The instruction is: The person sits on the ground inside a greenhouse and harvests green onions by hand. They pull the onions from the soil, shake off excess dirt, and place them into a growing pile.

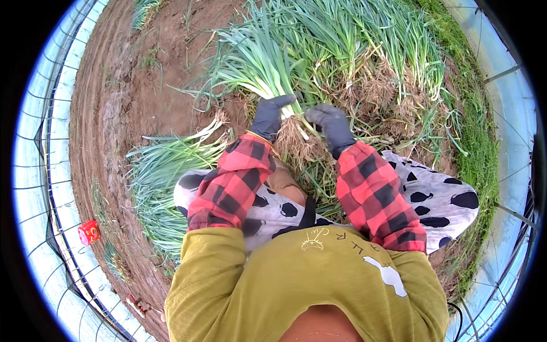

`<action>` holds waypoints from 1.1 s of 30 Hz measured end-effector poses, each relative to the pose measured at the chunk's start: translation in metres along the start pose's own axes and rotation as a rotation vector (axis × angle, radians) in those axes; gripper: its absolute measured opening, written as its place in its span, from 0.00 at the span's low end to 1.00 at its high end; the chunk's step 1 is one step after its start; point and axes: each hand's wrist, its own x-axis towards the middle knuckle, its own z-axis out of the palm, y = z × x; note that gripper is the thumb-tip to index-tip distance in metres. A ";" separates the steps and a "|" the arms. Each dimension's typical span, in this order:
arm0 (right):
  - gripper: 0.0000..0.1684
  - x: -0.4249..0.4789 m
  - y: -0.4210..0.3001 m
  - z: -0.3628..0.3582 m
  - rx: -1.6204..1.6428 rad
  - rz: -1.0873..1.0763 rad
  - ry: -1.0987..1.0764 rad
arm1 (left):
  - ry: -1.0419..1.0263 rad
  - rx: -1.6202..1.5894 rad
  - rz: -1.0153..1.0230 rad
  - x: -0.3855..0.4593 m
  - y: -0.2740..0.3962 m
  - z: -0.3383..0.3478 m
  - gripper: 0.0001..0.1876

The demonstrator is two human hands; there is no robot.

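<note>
My left hand [270, 114], in a dark glove, grips a bunch of leek-like plants [280, 87] just above the roots. The long green leaves fan out away from me, and the brown root tuft [295, 136] hangs toward my lap. At the right side of that bunch is my right hand [331, 124], also gloved, with curled fingers at a pale stem [307, 124]. Whether those fingers pinch the stem is hidden. A pile of similar plants [166, 171] lies on the soil by my left knee, roots pointing away from me.
More rooted-looking plants [384, 47] with exposed brown roots [376, 85] lie ahead and to the right. Bare soil [141, 94] stretches left. A red packet [89, 233] sits near the plastic greenhouse wall [47, 171]. Low green weeds [478, 141] line the right edge.
</note>
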 end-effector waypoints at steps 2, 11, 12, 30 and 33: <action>0.12 -0.011 0.000 -0.006 0.473 0.032 0.011 | 0.046 -0.163 -0.049 -0.001 0.001 -0.001 0.15; 0.11 -0.081 0.035 -0.110 0.971 -0.046 -0.322 | 0.181 -0.278 -0.078 0.009 0.007 -0.013 0.11; 0.15 -0.091 0.028 -0.118 0.536 0.043 -0.126 | 0.158 -0.312 -0.096 0.011 0.013 -0.018 0.11; 0.20 -0.021 0.038 -0.030 0.654 0.226 -0.036 | -0.058 -0.175 -0.368 -0.019 0.002 0.005 0.16; 0.20 -0.014 0.061 -0.035 0.619 0.122 -0.222 | -0.108 -0.120 -0.445 -0.028 -0.005 0.010 0.15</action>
